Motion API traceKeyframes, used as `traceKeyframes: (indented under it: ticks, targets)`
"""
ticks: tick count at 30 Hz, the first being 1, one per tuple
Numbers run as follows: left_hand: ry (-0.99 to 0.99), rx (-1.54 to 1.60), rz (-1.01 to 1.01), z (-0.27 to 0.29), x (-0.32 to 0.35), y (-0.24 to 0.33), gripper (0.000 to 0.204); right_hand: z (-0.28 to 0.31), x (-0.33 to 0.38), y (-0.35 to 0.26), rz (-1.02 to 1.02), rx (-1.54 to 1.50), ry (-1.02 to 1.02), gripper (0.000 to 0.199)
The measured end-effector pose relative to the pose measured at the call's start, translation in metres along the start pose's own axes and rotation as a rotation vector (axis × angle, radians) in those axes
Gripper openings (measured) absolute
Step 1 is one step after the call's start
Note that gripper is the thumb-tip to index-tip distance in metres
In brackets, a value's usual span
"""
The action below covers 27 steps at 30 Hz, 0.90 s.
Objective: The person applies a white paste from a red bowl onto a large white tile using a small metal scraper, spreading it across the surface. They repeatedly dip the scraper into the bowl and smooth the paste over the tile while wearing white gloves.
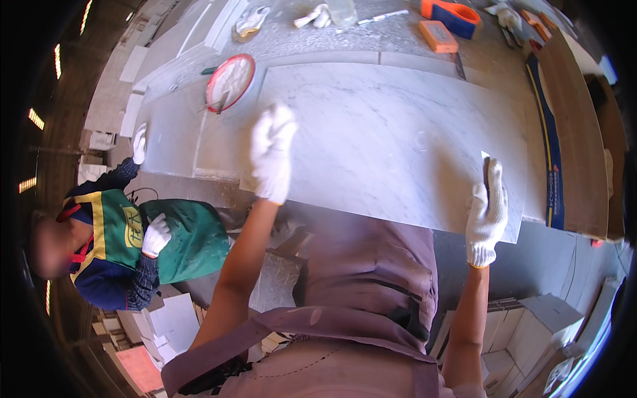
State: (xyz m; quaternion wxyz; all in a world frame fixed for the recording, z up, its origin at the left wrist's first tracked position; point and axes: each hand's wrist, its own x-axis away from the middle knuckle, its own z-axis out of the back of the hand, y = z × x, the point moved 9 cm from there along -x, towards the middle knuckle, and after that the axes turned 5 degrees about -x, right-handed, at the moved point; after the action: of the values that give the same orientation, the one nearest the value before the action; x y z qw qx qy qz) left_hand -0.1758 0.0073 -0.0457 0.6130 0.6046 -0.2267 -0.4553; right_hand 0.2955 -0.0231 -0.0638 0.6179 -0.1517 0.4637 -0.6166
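While both hands wear white knitted cotton gloves, they rest on a large rectangular marble slab (391,142), white with faint grey veining and a smooth, polished face, lying flat on the worktop (398,36) with its near long edge toward the person. The left hand (272,154) lies palm down and flat, fingers spread, on the slab close to its near left corner. The right hand (488,213) curls over the slab's near right corner, fingers on top, gripping the edge.

Beyond the slab, at the worktop's far edge, lie an orange rectangular block (438,36), an orange-and-blue tool (451,14) and crumpled white gloves (314,16). A round red-rimmed bowl (230,81) of pale paste sits by the slab's far left corner. At the worktop's left end, a co-worker in a green apron (189,240) lays a gloved hand (140,143) on a smaller grey stone panel (172,132).
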Motion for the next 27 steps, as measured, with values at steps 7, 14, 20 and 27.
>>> traceKeyframes:
  ticks: [7, 14, 20, 27]
  targets:
    - [0.244, -0.401, 0.038, 0.184, -0.049, -0.044, 0.022, -0.006, 0.009, 0.034, -0.346, -0.49, 0.001, 0.057]
    - [0.334, -0.56, 0.17, 0.22, -0.044, -0.077, 0.028, -0.009, 0.005, 0.02, -0.322, -0.457, 0.029, 0.06]
    - [0.335, -0.635, 0.115, 0.231, -0.044, -0.09, 0.049, -0.006, 0.009, 0.028, -0.411, -0.388, 0.002, 0.055]
    - [0.417, -0.631, -0.051, 0.186, 0.012, -0.029, 0.061, 0.001, 0.014, 0.051, -0.465, -0.454, 0.093, 0.032]
